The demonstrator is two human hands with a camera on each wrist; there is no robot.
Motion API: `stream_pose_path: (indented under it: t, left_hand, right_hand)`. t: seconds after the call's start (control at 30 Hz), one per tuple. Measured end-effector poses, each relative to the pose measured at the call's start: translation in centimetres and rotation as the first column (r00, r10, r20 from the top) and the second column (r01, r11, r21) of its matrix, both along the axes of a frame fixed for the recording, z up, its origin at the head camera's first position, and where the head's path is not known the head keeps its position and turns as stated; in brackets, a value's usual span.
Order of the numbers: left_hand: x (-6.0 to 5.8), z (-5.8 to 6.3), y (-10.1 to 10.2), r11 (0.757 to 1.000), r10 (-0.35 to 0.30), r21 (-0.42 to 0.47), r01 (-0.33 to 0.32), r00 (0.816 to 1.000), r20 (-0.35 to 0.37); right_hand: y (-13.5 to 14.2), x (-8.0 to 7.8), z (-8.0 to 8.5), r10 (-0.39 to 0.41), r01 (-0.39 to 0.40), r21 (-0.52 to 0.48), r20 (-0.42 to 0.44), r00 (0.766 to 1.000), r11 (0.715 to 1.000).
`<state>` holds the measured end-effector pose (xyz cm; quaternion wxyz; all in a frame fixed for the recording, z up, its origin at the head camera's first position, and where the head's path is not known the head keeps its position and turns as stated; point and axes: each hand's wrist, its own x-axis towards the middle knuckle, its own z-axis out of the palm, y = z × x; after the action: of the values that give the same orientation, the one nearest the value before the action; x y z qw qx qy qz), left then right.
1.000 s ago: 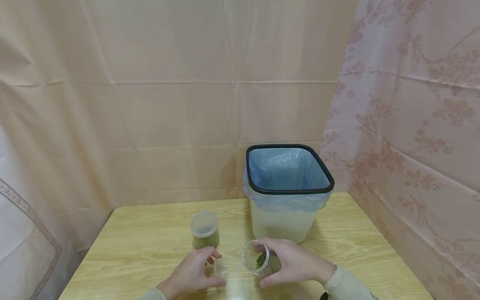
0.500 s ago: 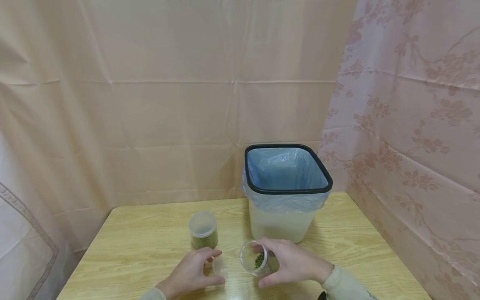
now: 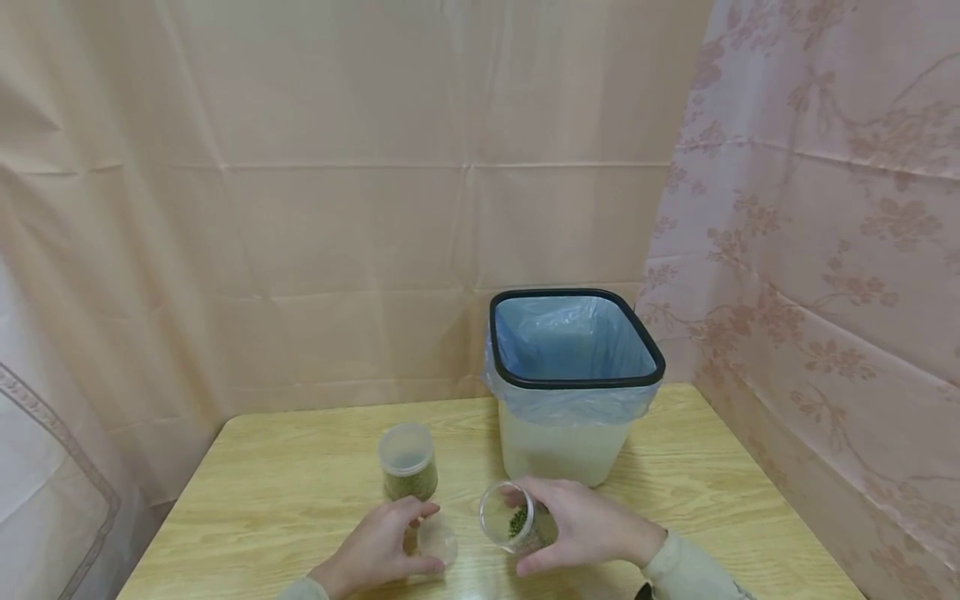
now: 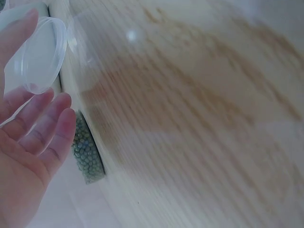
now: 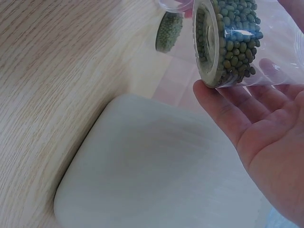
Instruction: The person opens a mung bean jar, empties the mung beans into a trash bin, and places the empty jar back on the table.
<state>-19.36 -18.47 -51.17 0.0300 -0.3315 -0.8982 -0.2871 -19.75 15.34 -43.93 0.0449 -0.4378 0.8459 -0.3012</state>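
Observation:
My left hand [image 3: 378, 542] pinches a clear round plastic lid [image 3: 441, 543] between thumb and fingertips. In the left wrist view the lid [image 4: 47, 57] is on edge, with the other fingers spread below it. To the right, my right hand [image 3: 581, 527] grips a clear plastic jar [image 3: 534, 515], tilted with its uncovered mouth towards the left hand. Small green beans [image 5: 237, 42], like mung beans, lie in its bottom. Just behind the left hand a second jar [image 3: 408, 467] stands upright on the table, partly filled with similar beans, its top looking covered.
A pale bin [image 3: 562, 450] with a black rim and a blue bag liner stands at the back of the wood-grain table [image 3: 300, 475], right behind my right hand. A beige curtain [image 3: 337, 250] hangs along the back, and a pink floral one [image 3: 825, 275] on the right.
The lid in my left hand has turned from nearly edge-on to facing the head camera more. My right hand and its jar have stayed almost still.

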Motion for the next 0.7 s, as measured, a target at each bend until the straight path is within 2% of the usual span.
stream_pose_path:
  t: [0.37, 0.53, 0.7]
  left_hand:
    - [-0.11, -0.15, -0.53, 0.991, -0.048, -0.125, 0.045, 0.999, -0.025]
    - [-0.04, -0.13, -0.63, 0.985, -0.04, -0.169, 0.025, 0.995, -0.086]
    - [0.17, -0.17, -0.79, 0.98, -0.022, -0.197, 0.003, 0.996, -0.092]
  right_hand:
    - [0.04, 0.08, 0.04, -0.002, 0.002, 0.003, 0.01, 1.0, 1.0]
    - [0.08, 0.12, -0.03, -0.004, 0.004, -0.001, 0.004, 1.0, 1.0]
    - [0.08, 0.13, -0.12, 0.001, -0.001, -0.006, 0.003, 1.0, 1.0]
